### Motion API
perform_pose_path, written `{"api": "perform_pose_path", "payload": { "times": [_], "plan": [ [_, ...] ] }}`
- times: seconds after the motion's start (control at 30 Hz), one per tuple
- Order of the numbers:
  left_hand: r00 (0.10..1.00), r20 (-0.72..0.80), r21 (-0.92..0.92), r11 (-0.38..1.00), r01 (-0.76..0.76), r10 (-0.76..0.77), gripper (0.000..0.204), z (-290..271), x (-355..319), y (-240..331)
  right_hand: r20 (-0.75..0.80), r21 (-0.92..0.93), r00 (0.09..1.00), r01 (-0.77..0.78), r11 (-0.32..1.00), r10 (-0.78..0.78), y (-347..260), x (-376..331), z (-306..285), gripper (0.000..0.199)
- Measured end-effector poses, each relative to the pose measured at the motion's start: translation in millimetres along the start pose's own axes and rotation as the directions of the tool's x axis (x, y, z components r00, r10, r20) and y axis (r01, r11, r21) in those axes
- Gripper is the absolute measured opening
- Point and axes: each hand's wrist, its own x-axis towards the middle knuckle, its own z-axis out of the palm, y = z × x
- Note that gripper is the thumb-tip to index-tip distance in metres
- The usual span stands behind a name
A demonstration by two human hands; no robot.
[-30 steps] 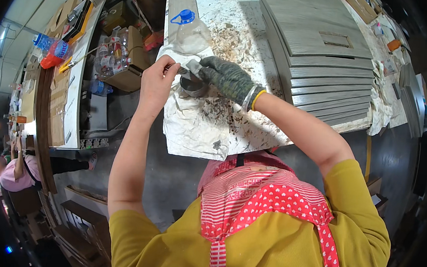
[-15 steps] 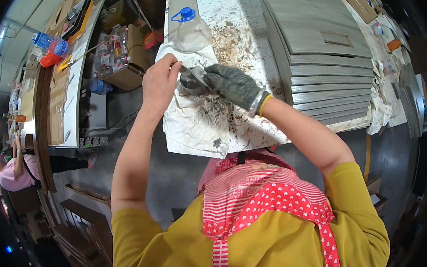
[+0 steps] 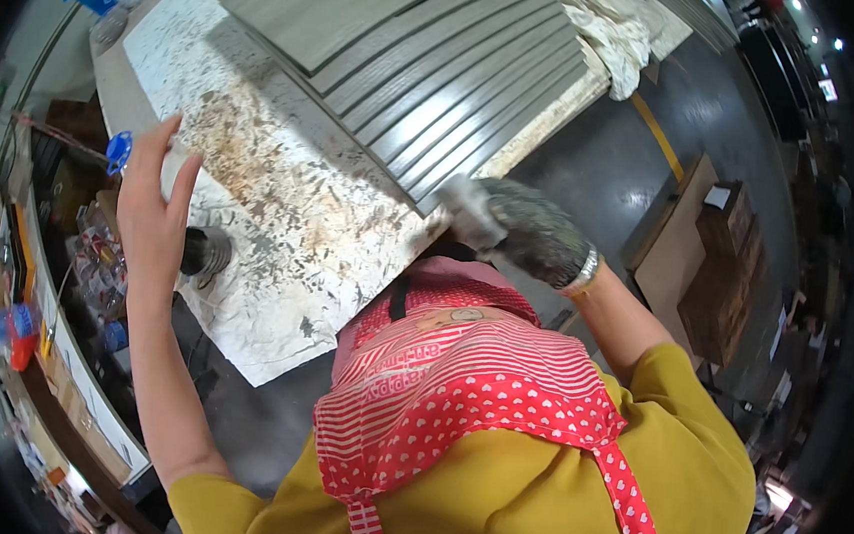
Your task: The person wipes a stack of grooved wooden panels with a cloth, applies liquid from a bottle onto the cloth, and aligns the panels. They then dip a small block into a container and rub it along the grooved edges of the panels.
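Observation:
My bare left hand (image 3: 154, 200) is raised over the left end of the table, thumb and forefinger apart, with nothing seen between them. Beside it a small black ribbed cup (image 3: 214, 250) rests on the white cloth (image 3: 242, 328). Behind my fingers shows the blue cap of a clear bottle (image 3: 118, 150). My right hand (image 3: 540, 234), in a dark grey knitted glove, grips a greyish-white rag (image 3: 471, 213), blurred by motion. The rag is at the near corner of a stack of grey wood-grain boards (image 3: 400, 94); whether it touches them I cannot tell.
Brown and dark flakes litter the white tabletop (image 3: 255, 153). A crumpled cloth (image 3: 610, 41) hangs at the far right edge of the table. Brown boxes (image 3: 722, 275) stand on the floor to the right. Left of the table are bottles in a carton (image 3: 96, 261).
My hands were together at the black cup; now my right hand is over at the stack's near corner with the rag. My left hand has opened and lifted. The view has turned right.

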Motion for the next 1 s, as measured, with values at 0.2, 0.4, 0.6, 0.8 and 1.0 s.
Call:
{"api": "perform_pose_path", "payload": {
  "times": [0.2, 0.4, 0.6, 0.8, 1.0],
  "plan": [
    [0.925, 0.059, -0.180, 0.915, -0.360, 0.375, 0.035, 84, 119, 45, -0.404, -0.764, 0.757, 0.029, 0.644, -0.514, -4, -29, 16, 0.038],
    [0.874, 0.065, 0.005, 0.876, -0.482, 0.481, 0.040, 164, 184, 32, 0.128, -0.991, 0.770, 0.083, -0.102, -0.625, 20, -13, 34, 0.047],
    [0.905, 0.100, 0.026, 0.909, -0.417, 0.413, 0.046, 170, 180, 37, 0.048, -0.999, 0.810, 0.045, -0.020, -0.584, 16, -5, 24, 0.044],
    [0.903, -0.003, -0.005, 0.903, -0.431, 0.431, 0.043, 174, 179, 42, 0.287, -0.946, 0.753, 0.123, -0.301, -0.592, 14, 6, 33, 0.036],
    [0.933, 0.054, -0.013, 0.935, -0.355, 0.355, 0.044, 165, 171, 39, 0.039, -0.995, 0.819, 0.082, 0.050, -0.572, 25, 3, 28, 0.046]
  ]
}}
